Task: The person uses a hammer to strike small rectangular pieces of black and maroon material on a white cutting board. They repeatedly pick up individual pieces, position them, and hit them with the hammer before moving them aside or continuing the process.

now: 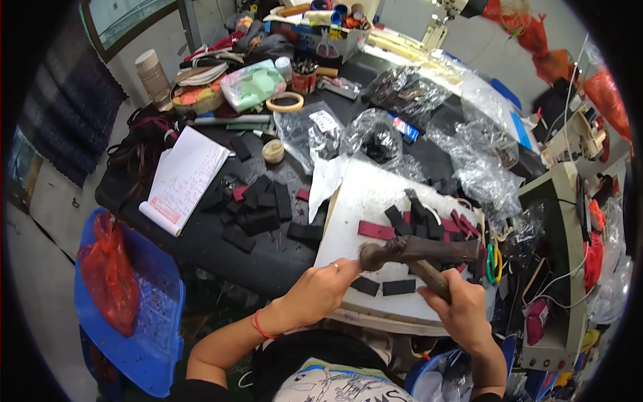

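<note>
Your right hand (461, 307) is clenched around the wooden handle of a hammer (418, 253), whose dark head lies level above the white board (365, 201), while your left hand (321, 288) rests curled at the board's near-left edge with its fingertips beside a small black piece (365, 286); whether it pinches that piece cannot be told. The board's near part holds only a few black and dark red strips (376, 230), whereas its far-right corner is crowded with pieces. To your left a blue bin (161, 335) holds a red bag (107, 275).
</note>
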Available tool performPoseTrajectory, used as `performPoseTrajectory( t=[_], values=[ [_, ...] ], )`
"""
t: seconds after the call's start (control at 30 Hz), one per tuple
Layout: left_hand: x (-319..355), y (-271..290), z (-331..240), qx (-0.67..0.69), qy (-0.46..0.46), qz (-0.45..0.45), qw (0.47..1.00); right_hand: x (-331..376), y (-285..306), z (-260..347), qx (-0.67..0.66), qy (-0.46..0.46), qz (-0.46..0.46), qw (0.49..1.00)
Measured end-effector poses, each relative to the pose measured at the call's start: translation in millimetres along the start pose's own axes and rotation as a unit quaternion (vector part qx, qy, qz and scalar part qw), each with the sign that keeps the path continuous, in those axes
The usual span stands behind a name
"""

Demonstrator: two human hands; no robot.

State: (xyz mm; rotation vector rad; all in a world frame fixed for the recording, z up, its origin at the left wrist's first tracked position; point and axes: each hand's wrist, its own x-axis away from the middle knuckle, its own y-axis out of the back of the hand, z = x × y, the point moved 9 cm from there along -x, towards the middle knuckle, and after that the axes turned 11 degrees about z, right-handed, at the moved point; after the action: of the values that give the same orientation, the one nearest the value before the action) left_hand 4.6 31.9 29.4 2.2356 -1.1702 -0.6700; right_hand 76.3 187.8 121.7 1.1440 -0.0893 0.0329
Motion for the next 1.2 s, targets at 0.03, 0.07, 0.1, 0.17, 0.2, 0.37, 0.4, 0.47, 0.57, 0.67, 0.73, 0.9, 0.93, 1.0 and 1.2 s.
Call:
performPoseTrajectory(
  t=[0.03,0.07,0.1,0.17,0.2,0.37,0.4,0.47,0.57,0.67,0.73,0.9,0.93,1.0,1.2],
  values=[
    [0,5,6,0.046,0.024,-0.028,0.998,3,4,-3,0.02,-0.029,0.001,0.999],
    [1,9,15,0.091,0.047,-0.057,0.993,5,0,-4,0.028,-0.023,0.01,0.999],
    [3,13,22,0.137,0.07,-0.085,0.984,7,-6,-6,0.035,-0.017,0.019,0.999],
    [5,7,29,0.198,0.1,-0.068,0.973,20,-34,-5,0.077,0.041,0.066,0.994],
    [2,7,37,0.268,0.121,-0.059,0.954,22,-48,-10,0.072,0.013,0.109,0.991],
    [2,6,44,0.329,0.129,0.005,0.936,23,-53,-9,0.065,0.002,0.1,0.993],
    [2,8,40,0.312,0.116,0.01,0.943,23,-54,-8,0.063,0.003,0.1,0.993],
    [3,9,34,0.281,0.088,0.017,0.956,23,-54,-8,0.062,-0.002,0.105,0.993],
    [2,10,29,0.252,0.055,0.026,0.966,20,-50,-6,0.068,0.003,0.104,0.992],
    [3,13,15,0.206,0.0,0.006,0.978,24,-49,-11,0.059,0.032,0.077,0.995],
    [6,8,6,0.137,-0.011,0.005,0.991,23,-18,-5,-0.001,0.005,0.024,1.0],
    [11,3,-10,0.035,-0.062,0.008,0.997,40,25,-1,-0.139,0.038,-0.115,0.983],
    [9,-1,-9,0.007,-0.063,0.015,0.998,37,26,13,-0.097,0.085,-0.103,0.986],
    [8,-3,-9,-0.056,-0.07,0.034,0.995,18,-1,11,0.032,0.039,0.022,0.998],
    [-1,13,25,0.197,0.12,-0.113,0.966,49,13,-48,0.027,-0.09,-0.029,0.995]
  ],
)
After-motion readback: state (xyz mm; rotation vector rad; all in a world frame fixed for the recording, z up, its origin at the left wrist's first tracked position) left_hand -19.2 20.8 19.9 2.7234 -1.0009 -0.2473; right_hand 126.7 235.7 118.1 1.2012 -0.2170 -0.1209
